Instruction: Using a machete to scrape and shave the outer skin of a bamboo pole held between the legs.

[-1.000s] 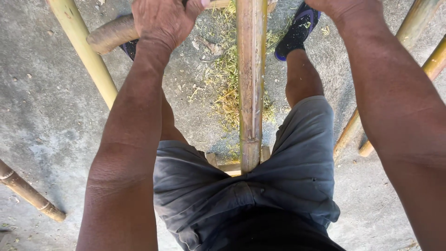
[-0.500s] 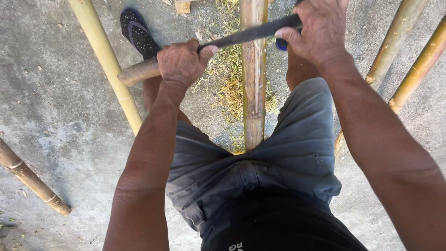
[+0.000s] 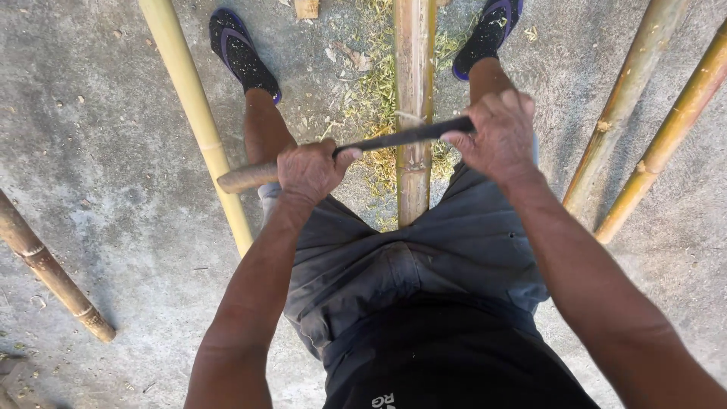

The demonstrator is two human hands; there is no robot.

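Grey concrete floor (image 3: 98,151) fills the view, rough and stained, person standing on it seen from above. Dark grey shorts (image 3: 424,265) and a black shirt hem at bottom centre. Several bamboo poles lie on the floor: a pale yellow pole (image 3: 193,106) running top left down to beside the left thigh, a brown pole (image 3: 45,265) at the left edge, two more poles (image 3: 644,121) slanted at the right, close together. The split bamboo pole (image 3: 414,98) runs straight up the middle between the legs, its near end at the shorts. Dry grass and shavings (image 3: 371,91) lie scattered around it. Feet in dark sandals (image 3: 242,49), one on each side of the middle pole, apart.

Both arms reach forward. A long knife (image 3: 394,138) with a dark blade lies crosswise over the middle pole, blade touching the pole's top surface, a thin curl of fibre lifting at that spot. The left hand (image 3: 310,170) is wrapped tight around the wooden handle (image 3: 246,178), fingers closed, the handle end sticking out to the left. The right hand (image 3: 496,132) is clenched around the far end of the blade, fingers curled over it, knuckles up. A small wood chip (image 3: 307,7) sits at the top edge.
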